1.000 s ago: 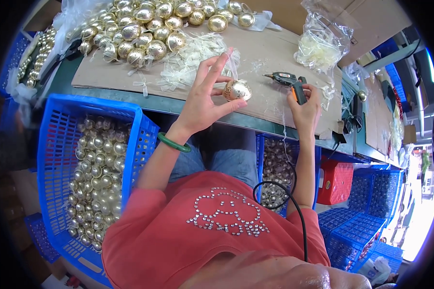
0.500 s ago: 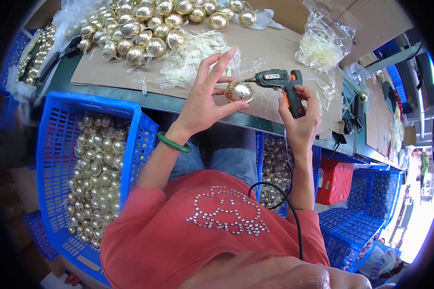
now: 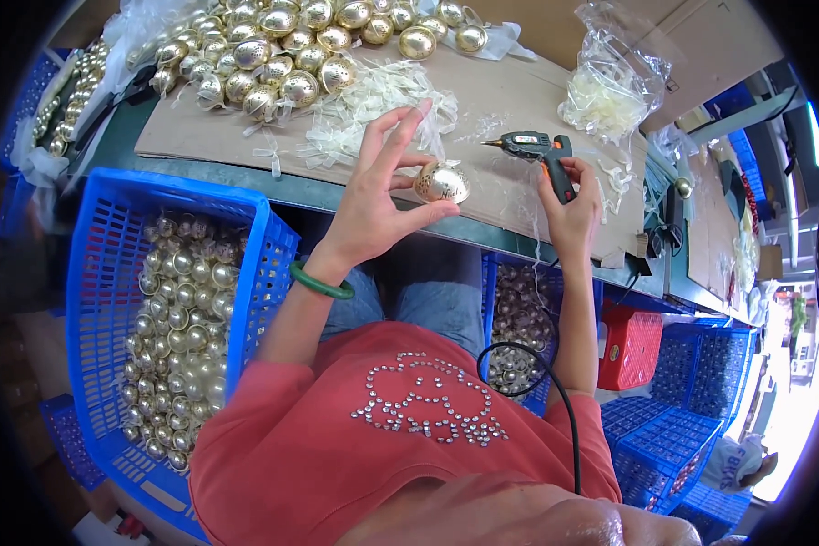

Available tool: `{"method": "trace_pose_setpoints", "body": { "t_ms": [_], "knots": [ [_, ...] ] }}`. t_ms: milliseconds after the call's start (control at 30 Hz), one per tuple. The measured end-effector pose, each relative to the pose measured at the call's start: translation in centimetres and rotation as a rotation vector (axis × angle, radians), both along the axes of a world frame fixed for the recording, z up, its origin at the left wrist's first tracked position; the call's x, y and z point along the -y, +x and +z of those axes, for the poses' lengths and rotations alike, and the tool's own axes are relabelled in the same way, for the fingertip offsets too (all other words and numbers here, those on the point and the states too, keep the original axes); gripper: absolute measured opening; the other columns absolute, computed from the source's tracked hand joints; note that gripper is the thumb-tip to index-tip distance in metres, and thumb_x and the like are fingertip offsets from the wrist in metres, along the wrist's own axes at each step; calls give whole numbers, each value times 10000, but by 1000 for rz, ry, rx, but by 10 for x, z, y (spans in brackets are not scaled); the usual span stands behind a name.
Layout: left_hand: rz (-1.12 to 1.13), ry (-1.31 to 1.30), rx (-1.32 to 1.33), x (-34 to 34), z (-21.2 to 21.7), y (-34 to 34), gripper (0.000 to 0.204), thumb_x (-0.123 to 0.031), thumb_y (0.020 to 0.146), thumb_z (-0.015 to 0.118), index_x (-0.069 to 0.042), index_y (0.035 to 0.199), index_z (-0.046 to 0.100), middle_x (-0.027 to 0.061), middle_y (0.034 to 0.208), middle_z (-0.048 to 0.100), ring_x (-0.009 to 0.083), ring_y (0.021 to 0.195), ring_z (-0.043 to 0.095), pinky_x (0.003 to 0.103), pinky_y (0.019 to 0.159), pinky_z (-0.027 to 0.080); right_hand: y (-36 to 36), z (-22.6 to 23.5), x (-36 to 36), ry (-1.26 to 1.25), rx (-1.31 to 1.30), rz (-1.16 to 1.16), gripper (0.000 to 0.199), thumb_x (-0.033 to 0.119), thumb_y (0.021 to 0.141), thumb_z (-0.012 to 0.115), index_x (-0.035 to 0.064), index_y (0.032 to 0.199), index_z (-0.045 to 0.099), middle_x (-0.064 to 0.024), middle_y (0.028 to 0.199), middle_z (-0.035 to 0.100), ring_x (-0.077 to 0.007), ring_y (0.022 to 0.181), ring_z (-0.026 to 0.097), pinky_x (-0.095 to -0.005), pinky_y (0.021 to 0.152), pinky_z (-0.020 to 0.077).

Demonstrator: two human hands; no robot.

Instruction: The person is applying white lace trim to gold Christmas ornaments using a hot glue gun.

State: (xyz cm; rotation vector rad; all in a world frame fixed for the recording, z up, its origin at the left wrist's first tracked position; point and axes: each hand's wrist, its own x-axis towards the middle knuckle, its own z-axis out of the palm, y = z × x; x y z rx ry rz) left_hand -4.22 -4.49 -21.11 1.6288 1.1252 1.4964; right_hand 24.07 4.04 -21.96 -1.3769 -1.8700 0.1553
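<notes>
Bright light covers the bench (image 3: 291, 190); beyond its right end, glare bleaches the background. Gold baubles (image 3: 312, 60) carry small highlights. Fisheye distortion bows the bench's near edge; black fills the view's corners.

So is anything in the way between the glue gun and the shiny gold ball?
Nothing I can see. The glue gun, in the right hand, points toward the gold ball in the left hand. There's an open gap between them, with cardboard below.
</notes>
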Motion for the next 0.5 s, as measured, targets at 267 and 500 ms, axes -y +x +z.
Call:
{"method": "trace_pose_setpoints", "body": {
  "t_ms": [267, 500],
  "knots": [
    [58, -41, 67, 22, -5, -10, 1070, -168, 764, 941, -144, 1642, 330, 145, 1555, 335, 232, 1175, 667, 347, 919, 631, -25, 24, -38, 118, 88, 170, 292, 207, 878, 836, 18, 1076, 733, -110, 1017, 725, -225, 915, 674, -356, 827, 538],
    [73, -53, 96, 32, -8, -17, 1077, -152, 756, 944, -131, 1640, 328, 143, 1571, 334, 222, 1167, 667, 340, 917, 629, -89, 23, -54, -108, 5, 474, 193, 165, 894, 813, -2, 978, 767, -75, 895, 734, -170, 810, 678, -318, 778, 543]
  ]
}}
